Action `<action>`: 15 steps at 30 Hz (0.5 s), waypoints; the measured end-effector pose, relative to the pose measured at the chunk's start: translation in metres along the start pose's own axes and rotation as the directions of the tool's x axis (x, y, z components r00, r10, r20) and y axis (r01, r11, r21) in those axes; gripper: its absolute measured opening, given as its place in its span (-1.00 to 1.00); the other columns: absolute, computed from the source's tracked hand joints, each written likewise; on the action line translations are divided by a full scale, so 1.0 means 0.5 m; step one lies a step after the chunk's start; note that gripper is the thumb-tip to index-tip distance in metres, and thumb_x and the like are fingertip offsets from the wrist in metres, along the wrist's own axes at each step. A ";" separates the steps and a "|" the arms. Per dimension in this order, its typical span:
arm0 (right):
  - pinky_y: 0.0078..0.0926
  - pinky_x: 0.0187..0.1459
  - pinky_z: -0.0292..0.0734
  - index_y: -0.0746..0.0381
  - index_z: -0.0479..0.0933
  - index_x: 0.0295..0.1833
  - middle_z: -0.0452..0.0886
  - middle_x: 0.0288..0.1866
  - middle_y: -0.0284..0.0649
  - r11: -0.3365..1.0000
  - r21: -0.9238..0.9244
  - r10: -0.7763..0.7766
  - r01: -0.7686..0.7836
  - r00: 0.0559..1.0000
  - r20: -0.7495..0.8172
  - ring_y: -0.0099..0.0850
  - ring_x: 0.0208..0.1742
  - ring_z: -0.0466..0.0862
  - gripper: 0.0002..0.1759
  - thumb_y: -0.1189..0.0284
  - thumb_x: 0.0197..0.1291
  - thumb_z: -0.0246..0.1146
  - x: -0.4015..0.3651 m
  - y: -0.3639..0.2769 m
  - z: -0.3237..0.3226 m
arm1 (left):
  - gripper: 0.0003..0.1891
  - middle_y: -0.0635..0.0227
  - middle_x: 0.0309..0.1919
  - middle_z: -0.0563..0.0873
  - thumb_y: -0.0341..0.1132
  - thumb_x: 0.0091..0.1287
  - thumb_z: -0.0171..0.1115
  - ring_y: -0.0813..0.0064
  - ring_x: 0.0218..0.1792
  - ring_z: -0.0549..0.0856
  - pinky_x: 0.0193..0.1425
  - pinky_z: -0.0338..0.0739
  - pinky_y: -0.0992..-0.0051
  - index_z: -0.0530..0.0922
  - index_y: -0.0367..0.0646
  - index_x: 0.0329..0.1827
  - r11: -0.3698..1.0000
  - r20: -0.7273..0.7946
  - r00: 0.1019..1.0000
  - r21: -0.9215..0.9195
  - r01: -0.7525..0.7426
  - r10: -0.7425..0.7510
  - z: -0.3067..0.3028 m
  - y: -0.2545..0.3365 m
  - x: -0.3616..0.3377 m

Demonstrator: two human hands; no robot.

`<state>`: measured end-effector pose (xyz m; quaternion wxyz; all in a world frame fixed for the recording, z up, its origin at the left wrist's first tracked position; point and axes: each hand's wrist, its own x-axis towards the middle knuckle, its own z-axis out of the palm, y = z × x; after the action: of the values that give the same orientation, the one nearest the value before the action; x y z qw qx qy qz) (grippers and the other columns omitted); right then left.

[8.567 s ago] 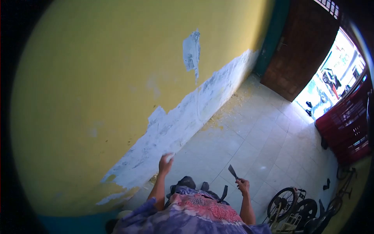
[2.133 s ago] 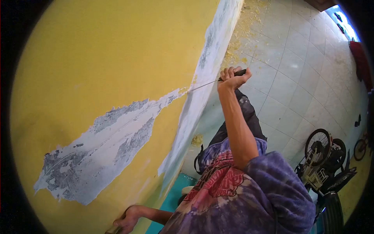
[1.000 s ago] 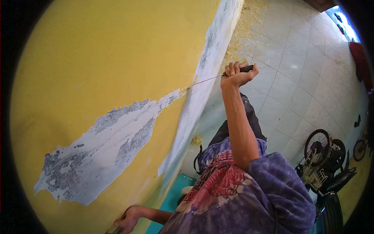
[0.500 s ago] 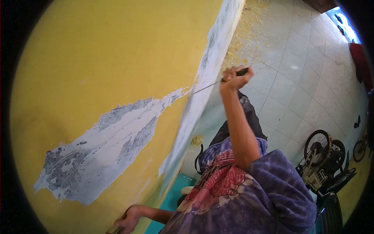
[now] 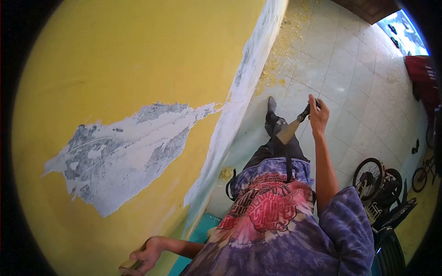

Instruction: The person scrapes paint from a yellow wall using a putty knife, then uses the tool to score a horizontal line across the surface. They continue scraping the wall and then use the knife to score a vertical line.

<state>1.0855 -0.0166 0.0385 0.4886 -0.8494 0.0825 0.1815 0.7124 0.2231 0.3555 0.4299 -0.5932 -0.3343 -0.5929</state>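
Right hand (image 5: 318, 114): grip closed round the black handle of the scraper (image 5: 287, 133), blade off the wall (image 5: 138, 60), above my trouser legs (image 5: 276, 149), which block some of the floor (image 5: 343, 87). Left hand (image 5: 148, 256): fingers partly curled, low at the wall; can't tell if they hold the thing at the frame edge. Yellow flakes (image 5: 276, 60) along the wall base. Bicycle wheel (image 5: 368, 178) off to the right, red cloth (image 5: 420, 78) beyond.

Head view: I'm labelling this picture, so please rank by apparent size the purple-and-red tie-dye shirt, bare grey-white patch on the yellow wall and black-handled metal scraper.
1. Tie-dye shirt
2. Grey-white patch
3. Metal scraper
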 end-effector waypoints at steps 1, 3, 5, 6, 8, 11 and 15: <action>-0.49 -0.47 0.35 0.29 0.52 -0.34 0.50 -0.48 -0.32 1.000 0.000 -0.008 0.008 1.000 -0.002 -0.50 -0.53 0.49 -0.65 0.17 0.21 0.27 -0.002 0.007 -0.011 | -0.59 0.05 0.13 0.30 -0.22 0.24 0.18 0.04 0.36 0.19 0.35 0.17 0.00 0.47 -0.30 0.06 1.000 -0.008 1.000 -0.024 -0.012 0.012 0.001 0.001 0.000; -0.57 -0.55 0.32 0.28 0.52 -0.30 0.52 -0.43 -0.36 0.827 0.449 0.310 -0.337 0.941 0.135 -0.58 -0.54 0.48 -0.66 0.19 0.18 0.32 -0.010 0.036 -0.027 | -0.61 0.06 0.12 0.30 -0.25 0.22 0.18 0.05 0.37 0.18 0.35 0.17 0.00 0.48 -0.29 0.05 1.000 0.005 1.000 -0.012 -0.023 0.023 -0.002 0.002 0.008; -0.60 -0.52 0.38 0.27 0.52 -0.17 0.56 -0.38 -0.34 0.753 0.507 0.289 -0.419 0.903 0.318 -0.57 -0.46 0.56 -0.68 0.23 0.17 0.33 -0.012 0.083 -0.032 | -0.63 0.07 0.11 0.31 -0.28 0.21 0.18 0.05 0.38 0.17 0.34 0.18 0.00 0.50 -0.27 0.04 0.999 0.014 0.999 -0.002 -0.040 0.040 -0.005 0.005 0.011; -0.62 -0.46 0.41 0.28 0.52 -0.11 0.57 -0.34 -0.32 0.723 0.508 0.235 -0.468 0.858 0.457 -0.56 -0.40 0.59 -0.68 0.27 0.17 0.33 -0.037 0.077 -0.023 | -0.64 0.09 0.11 0.31 -0.27 0.21 0.18 0.05 0.39 0.16 0.34 0.18 0.00 0.50 -0.26 0.03 0.999 0.021 0.999 0.004 -0.034 0.034 -0.004 0.009 0.009; -0.64 -0.40 0.44 0.28 0.51 -0.05 0.57 -0.30 -0.30 0.690 0.504 0.173 -0.520 0.795 0.582 -0.55 -0.34 0.62 -0.67 0.30 0.17 0.33 -0.075 0.057 -0.001 | -0.64 0.10 0.10 0.31 -0.26 0.22 0.19 0.06 0.39 0.15 0.35 0.18 0.01 0.51 -0.24 0.03 1.000 0.028 0.999 0.005 -0.030 0.029 -0.003 0.008 0.006; -0.62 -0.29 0.48 0.30 0.49 0.03 0.58 -0.20 -0.26 0.757 0.390 0.033 -0.524 0.627 0.778 -0.52 -0.24 0.64 -0.68 0.42 0.19 0.29 -0.108 0.035 0.032 | -0.63 0.12 0.10 0.31 -0.22 0.23 0.19 0.06 0.39 0.15 0.34 0.18 0.00 0.51 -0.22 0.05 0.996 -0.006 0.999 -0.084 -0.033 0.033 0.002 0.004 0.005; -0.41 -0.27 0.50 0.29 0.45 0.07 0.62 -0.19 -0.13 0.964 0.237 -0.133 -0.118 0.562 0.817 -0.34 -0.24 0.66 -0.64 0.47 0.12 0.21 -0.105 0.075 0.099 | -0.64 0.05 0.13 0.31 -0.23 0.25 0.16 0.04 0.39 0.16 0.35 0.18 0.01 0.52 -0.21 0.06 0.999 0.002 1.000 -0.013 -0.030 0.030 -0.001 0.025 0.010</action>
<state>1.0141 0.0049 0.0062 0.5797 -0.5920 -0.1360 0.5431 0.7240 0.2168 0.3587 0.4347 -0.6015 -0.3218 -0.5880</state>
